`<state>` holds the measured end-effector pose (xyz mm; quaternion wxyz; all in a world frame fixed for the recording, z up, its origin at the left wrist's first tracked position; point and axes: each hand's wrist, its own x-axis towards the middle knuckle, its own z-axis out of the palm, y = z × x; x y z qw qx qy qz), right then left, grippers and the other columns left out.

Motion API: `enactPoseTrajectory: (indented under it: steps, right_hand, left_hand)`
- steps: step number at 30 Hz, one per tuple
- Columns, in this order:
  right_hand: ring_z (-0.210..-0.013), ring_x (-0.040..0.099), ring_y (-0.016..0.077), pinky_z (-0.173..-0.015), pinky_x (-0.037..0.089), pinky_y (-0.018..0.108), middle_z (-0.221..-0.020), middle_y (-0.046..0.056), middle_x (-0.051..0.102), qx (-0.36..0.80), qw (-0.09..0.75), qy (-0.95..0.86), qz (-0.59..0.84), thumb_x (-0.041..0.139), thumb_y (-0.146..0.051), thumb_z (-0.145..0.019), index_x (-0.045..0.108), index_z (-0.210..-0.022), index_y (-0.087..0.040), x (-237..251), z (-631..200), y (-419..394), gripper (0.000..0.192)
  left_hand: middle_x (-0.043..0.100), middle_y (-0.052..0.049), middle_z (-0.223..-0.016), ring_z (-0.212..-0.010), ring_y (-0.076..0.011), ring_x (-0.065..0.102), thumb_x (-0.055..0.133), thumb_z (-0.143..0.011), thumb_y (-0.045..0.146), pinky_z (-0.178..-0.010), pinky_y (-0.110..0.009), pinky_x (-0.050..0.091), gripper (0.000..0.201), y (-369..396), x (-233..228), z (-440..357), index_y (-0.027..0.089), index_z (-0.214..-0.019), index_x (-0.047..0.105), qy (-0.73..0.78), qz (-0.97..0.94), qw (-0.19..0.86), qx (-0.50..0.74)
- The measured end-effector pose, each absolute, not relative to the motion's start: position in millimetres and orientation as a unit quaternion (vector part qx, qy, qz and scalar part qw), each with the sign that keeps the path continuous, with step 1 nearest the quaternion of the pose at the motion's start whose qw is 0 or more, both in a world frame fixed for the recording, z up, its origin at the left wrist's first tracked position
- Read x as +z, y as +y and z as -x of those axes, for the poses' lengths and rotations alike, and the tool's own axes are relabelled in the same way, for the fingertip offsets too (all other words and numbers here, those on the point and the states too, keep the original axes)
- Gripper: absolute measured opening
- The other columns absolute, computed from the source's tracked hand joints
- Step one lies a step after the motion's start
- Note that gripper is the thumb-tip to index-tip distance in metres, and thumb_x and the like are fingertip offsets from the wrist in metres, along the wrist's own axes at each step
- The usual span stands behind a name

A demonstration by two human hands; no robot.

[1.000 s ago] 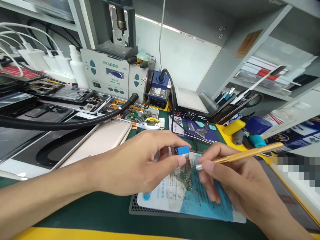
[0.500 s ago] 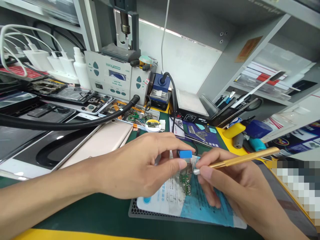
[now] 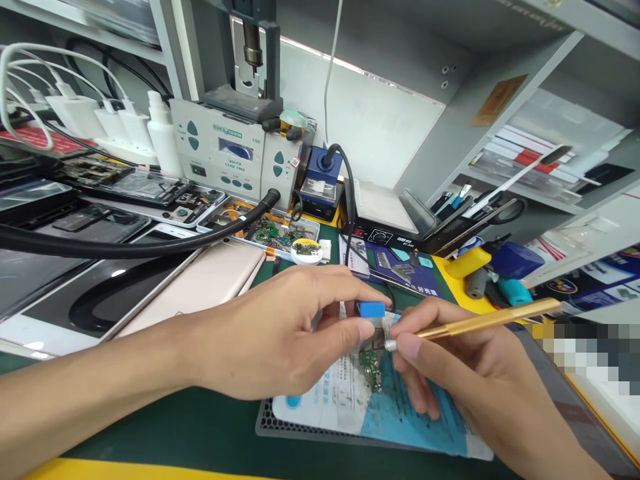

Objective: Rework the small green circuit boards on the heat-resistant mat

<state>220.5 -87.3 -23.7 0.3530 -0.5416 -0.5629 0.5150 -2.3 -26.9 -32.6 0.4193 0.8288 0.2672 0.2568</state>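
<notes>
1. Between our two hands, a small green circuit board lies on a blue and white card, just under the fingertips of both
2. Our left hand is nearly closed, thumb and forefinger pinched on a small blue-capped piece held right above the board
3. Our right hand is closed in a pen grip on a gold-handled tool; its silver tip sits just beside the left thumb and just above the board, and we cannot tell whether it touches
4. The card rests on a dark perforated mat whose near edge runs below both wrists, with green bench surface open under the left forearm
5. Beyond the left hand, a pink phone back and a black hose lie close, so room that way is tight
6. Beyond the right hand, a blue tool card and a yellow-handled tool crowd the far side
7. Further back from both hands stands a grey soldering station, well apart
</notes>
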Motion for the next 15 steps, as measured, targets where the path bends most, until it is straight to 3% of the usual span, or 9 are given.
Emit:
enactPoseTrajectory:
  steps: [9, 15]
  right_hand:
    - [-0.044, 0.049, 0.0071, -0.042, 0.04, 0.016, -0.06, -0.001, 0.059, 0.499, 0.326, -0.566, 0.57, 0.072, -0.048, -0.09, 0.065, -0.075, -0.018, -22.2, -218.2, -85.2, 0.035]
    - [-0.044, 0.05, 0.0092, -0.041, 0.041, 0.017, -0.055, -0.001, 0.059, 0.53, 0.345, -0.553, 0.543, 0.071, -0.048, -0.091, 0.066, -0.076, -0.019, -23.1, -221.8, -83.3, 0.033]
  left_hand:
    - [0.06, 0.006, -0.091, -0.066, -0.0054, 0.053, 0.049, -0.102, 0.035, -0.054, -0.018, 0.042, 0.024, -26.0, -33.5, 2.1, 0.031, -0.12, 0.065, 0.268, -0.826, 0.417, 0.269]
    - [0.061, 0.005, -0.087, -0.063, -0.0059, 0.05, 0.049, -0.102, 0.035, -0.053, -0.019, 0.04, 0.022, -26.7, -33.3, 2.4, 0.027, -0.115, 0.065, 0.273, -0.825, 0.421, 0.26]
